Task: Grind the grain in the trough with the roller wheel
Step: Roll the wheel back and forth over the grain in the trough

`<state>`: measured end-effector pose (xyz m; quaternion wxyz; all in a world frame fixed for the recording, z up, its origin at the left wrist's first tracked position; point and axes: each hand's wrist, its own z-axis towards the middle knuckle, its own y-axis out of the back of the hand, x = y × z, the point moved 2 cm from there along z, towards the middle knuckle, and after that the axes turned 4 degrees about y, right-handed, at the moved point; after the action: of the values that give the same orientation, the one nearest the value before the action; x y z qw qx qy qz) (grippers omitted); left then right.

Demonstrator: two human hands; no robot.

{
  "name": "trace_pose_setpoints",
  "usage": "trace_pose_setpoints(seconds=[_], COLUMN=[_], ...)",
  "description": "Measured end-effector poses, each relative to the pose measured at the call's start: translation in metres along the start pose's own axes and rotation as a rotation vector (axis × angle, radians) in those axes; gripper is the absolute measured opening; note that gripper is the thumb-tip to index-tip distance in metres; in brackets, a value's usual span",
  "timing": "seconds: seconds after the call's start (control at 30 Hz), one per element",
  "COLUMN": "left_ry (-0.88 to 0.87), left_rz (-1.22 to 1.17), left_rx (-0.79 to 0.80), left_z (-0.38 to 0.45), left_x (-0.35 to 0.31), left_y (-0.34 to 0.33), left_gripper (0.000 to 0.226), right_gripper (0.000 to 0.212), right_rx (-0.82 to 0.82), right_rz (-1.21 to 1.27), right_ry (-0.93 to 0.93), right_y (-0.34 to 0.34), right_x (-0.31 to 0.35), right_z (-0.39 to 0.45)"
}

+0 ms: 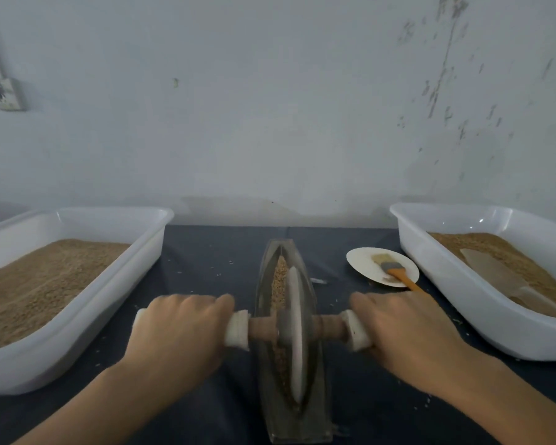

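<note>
A long, narrow boat-shaped trough (315,409) lies lengthwise on the dark table in front of me. Brown grain (280,277) fills its groove, most visibly at the far end. A pale roller wheel (295,335) stands on edge in the groove, near the middle. A wooden axle (261,327) with white-wrapped ends runs through the wheel. My left hand (180,332) grips the left handle. My right hand (408,335) grips the right handle. Both hands are blurred.
A white bin (116,284) of brown grain stands on the left. On the right, another white bin (437,268) holds grain and a pale scoop (495,271). A small white plate (365,268) with an orange-handled brush (395,271) lies between trough and right bin. Loose grains dot the table.
</note>
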<state>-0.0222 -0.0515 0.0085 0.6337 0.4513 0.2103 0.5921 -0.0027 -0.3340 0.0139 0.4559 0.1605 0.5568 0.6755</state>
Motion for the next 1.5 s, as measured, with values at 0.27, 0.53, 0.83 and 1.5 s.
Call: trace_pose_setpoints(seconds=[0.27,0.53,0.83,1.5], left_ry=[0.184,0.136,0.119,0.084], left_rz=[0.081,0.064,0.065,-0.04], left_rx=[0.115,0.163,0.239,0.346], left_z=[0.086,0.064,0.014,0.008], left_x=[0.012,0.008,0.002,0.007], left_y=[-0.055,-0.045,-0.005,-0.008], left_gripper=[0.019,0.021,0.026,0.024], right_gripper=[0.025,0.029,0.027,0.028], right_rx=[0.056,0.095,0.216,0.172], right_rz=[-0.002,0.018,0.109,0.051], right_ry=[-0.228,-0.151,-0.104,-0.07], right_y=[-0.053,-0.039,-0.007,0.009], right_x=[-0.026,-0.017,-0.004,0.011], right_z=[0.078,0.054,0.02,0.015])
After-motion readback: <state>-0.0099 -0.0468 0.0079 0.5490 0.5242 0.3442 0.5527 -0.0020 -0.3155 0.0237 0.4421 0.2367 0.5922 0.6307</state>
